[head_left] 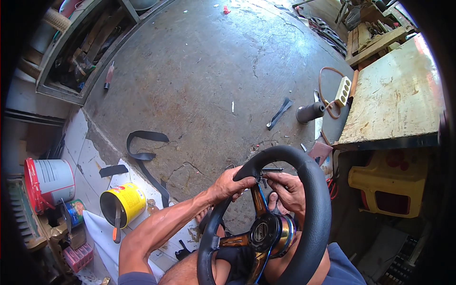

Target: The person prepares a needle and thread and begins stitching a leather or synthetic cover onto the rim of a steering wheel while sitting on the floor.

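Note:
A steering wheel [320, 213] with a black padded rim and shiny gold-and-blue spokes stands tilted over my lap. My left hand [230, 184] is closed around its upper left rim, the thumb lying across near the top spoke. Inside the rim, my right hand [290, 191] has its fingers pinched together beside the outer end of that spoke. A thin dark rod [273, 169] shows just above those fingertips; what exactly they grip is too small to make out. Below, a round black centre cap [264, 232] joins the spokes, with a rainbow-coloured metal hub [287, 236] behind it.
At left stand a yellow can [135, 199] with an orange-tipped tool in it and a white-and-red bucket [54, 183]. A black strap [142, 156] curls on the concrete floor. Ahead right are a dark cylinder [309, 113], a power strip [343, 91] and a worn table [394, 90].

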Motion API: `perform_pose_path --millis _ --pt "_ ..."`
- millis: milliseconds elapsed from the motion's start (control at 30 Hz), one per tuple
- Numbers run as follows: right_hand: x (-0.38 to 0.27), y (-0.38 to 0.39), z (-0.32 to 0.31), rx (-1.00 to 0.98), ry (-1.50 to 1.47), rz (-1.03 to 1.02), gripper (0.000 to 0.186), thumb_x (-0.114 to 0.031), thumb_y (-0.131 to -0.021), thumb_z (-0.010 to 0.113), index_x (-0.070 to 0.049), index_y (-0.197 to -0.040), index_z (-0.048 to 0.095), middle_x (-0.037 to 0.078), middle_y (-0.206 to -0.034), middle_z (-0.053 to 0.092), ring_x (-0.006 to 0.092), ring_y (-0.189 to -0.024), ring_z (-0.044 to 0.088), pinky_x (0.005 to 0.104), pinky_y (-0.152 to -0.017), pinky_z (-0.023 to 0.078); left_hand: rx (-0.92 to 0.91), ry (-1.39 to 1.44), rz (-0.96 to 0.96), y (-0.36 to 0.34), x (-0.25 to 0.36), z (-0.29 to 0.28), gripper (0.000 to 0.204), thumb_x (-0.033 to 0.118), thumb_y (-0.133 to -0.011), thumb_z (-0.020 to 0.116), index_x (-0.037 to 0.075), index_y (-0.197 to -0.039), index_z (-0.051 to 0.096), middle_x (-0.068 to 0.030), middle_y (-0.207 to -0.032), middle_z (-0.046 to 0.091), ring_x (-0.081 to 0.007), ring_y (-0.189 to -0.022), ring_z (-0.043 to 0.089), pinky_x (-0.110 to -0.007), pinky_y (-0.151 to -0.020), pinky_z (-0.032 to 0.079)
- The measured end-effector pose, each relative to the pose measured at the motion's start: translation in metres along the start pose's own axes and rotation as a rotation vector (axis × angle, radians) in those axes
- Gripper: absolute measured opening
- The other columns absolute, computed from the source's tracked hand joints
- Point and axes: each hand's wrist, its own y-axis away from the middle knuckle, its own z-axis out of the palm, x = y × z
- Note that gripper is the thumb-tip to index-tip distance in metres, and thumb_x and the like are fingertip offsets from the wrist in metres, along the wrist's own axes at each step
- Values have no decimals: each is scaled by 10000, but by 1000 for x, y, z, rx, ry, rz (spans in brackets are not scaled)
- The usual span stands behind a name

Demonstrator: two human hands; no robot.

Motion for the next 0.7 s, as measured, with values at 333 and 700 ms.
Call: perform_pose_path --millis 333,700 --pt "2 0 -3 -39 24 -6 226 -17 -928 648 -2 -1135 739 165 -931 750 270 -853 722 386 -774 535 13 -53 -11 0 0 -1 617 573 -886 768 51 -1135 553 14 -743 525 -70 -544 520 -258 -496 452" --pt "-6 -3 -4 -25 46 20 180 -45 -950 662 21 -1104 728 174 -945 752 279 -858 733 364 -758 542 10 -82 5 1 8 4 586 529 -903 769 45 -1157 559 20 -678 523 -72 -528 535 -256 -482 454"
